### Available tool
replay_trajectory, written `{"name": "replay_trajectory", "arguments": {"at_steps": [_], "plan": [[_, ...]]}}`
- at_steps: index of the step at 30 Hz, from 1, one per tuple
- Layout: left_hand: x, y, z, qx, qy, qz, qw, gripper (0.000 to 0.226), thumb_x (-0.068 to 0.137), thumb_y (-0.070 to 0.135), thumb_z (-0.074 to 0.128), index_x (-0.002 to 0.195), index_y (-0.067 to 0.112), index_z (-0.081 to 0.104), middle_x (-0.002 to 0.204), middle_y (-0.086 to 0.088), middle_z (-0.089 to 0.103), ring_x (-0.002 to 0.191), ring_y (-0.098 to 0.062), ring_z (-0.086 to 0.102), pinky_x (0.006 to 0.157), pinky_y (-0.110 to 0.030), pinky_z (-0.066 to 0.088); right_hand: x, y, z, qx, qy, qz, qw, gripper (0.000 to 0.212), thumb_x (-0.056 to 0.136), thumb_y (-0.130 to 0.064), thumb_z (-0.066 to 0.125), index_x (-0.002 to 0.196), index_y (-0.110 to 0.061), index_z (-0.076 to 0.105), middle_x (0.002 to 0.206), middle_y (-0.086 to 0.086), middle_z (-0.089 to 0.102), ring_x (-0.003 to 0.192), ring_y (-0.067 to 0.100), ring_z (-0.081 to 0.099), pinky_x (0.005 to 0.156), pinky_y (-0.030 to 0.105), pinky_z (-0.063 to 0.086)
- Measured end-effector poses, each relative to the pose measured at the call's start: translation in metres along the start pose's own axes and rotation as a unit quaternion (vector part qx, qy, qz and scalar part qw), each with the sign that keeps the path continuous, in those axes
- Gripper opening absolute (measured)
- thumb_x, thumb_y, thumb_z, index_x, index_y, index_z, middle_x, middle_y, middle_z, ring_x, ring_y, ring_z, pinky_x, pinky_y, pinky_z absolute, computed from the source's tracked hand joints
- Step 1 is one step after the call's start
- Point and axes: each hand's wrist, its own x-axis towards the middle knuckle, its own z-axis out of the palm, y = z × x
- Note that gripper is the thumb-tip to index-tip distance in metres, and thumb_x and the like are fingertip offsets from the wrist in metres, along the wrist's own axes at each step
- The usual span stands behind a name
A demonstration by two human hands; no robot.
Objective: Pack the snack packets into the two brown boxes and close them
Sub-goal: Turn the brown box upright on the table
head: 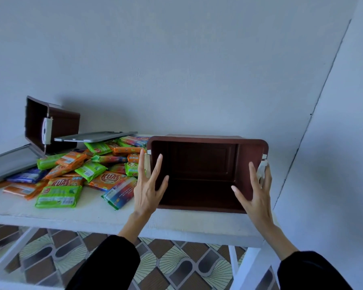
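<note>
A brown box lies on its side at the right of the white table, its empty inside facing me. My left hand is at the box's left rim with straight, spread fingers. My right hand is at the right rim by a white latch, fingers straight too. A second brown box lies tipped on its side at the back left, open side facing left. A pile of several orange, green and blue snack packets covers the table's left half.
Two grey lids lie by the far box: one resting over the packets, another at the left edge. A pale wall stands close behind and to the right. A patterned tile floor shows below the table's front edge.
</note>
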Motion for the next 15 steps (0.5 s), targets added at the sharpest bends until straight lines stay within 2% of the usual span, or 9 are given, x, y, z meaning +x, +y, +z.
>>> {"name": "replay_trajectory", "arguments": {"at_steps": [1, 2, 5, 7, 10, 15], "plan": [[0.004, 0.002, -0.003, 0.008, 0.004, -0.001, 1.000, 0.053, 0.092, 0.037, 0.047, 0.142, 0.032, 0.031, 0.155, -0.011, 0.009, 0.140, -0.020, 0.023, 0.041, -0.015, 0.046, 0.005, -0.003, -0.002, -0.003, 0.001, 0.005, 1.000, 0.072, 0.084, -0.042, 0.061, 0.144, -0.019, 0.028, 0.151, 0.016, 0.014, 0.142, 0.003, 0.010, 0.095, 0.020, 0.039], [0.009, 0.003, -0.005, 0.018, 0.009, -0.006, 1.000, 0.049, 0.092, 0.038, 0.046, 0.140, 0.029, 0.039, 0.155, -0.011, 0.013, 0.138, -0.017, 0.025, 0.041, -0.017, 0.048, 0.011, -0.007, -0.004, -0.007, -0.002, 0.010, 1.000, 0.071, 0.081, -0.036, 0.063, 0.143, -0.018, 0.032, 0.151, 0.017, 0.017, 0.141, 0.003, 0.014, 0.092, 0.022, 0.041], [0.030, 0.014, -0.016, 0.045, -0.003, -0.036, 0.998, 0.046, 0.091, 0.049, 0.042, 0.132, 0.031, 0.051, 0.153, -0.009, 0.023, 0.134, -0.016, 0.034, 0.049, -0.024, 0.053, 0.036, -0.015, -0.015, -0.036, -0.017, 0.035, 0.999, 0.068, 0.080, -0.033, 0.067, 0.141, -0.023, 0.038, 0.149, 0.018, 0.029, 0.128, 0.027, 0.045, 0.088, 0.035, 0.051], [0.046, 0.021, -0.022, 0.049, -0.060, -0.087, 0.993, 0.047, 0.090, 0.054, 0.042, 0.134, 0.035, 0.047, 0.154, -0.007, 0.022, 0.131, -0.023, 0.043, 0.063, -0.029, 0.053, 0.054, -0.017, -0.022, -0.063, -0.051, 0.069, 0.994, 0.068, 0.080, -0.039, 0.066, 0.140, -0.029, 0.037, 0.146, 0.013, 0.036, 0.122, 0.030, 0.050, 0.090, 0.042, 0.050], [0.065, 0.024, -0.024, 0.089, -0.188, -0.143, 0.968, 0.054, 0.090, 0.058, 0.039, 0.140, 0.037, 0.037, 0.155, -0.008, 0.017, 0.129, -0.030, 0.044, 0.081, -0.036, 0.049, 0.072, -0.015, -0.026, -0.106, -0.138, 0.118, 0.978, 0.069, 0.081, -0.047, 0.062, 0.141, -0.034, 0.032, 0.141, 0.010, 0.042, 0.124, 0.028, 0.046, 0.096, 0.041, 0.042], [0.083, 0.019, -0.017, 0.184, -0.325, -0.135, 0.918, 0.057, 0.093, 0.054, 0.036, 0.144, 0.031, 0.030, 0.154, -0.012, 0.016, 0.130, -0.036, 0.040, 0.093, -0.042, 0.043, 0.088, -0.007, -0.018, -0.143, -0.235, 0.147, 0.950, 0.064, 0.084, -0.047, 0.058, 0.141, -0.034, 0.032, 0.128, 0.016, 0.048, 0.119, 0.031, 0.045, 0.094, 0.039, 0.039]]}}
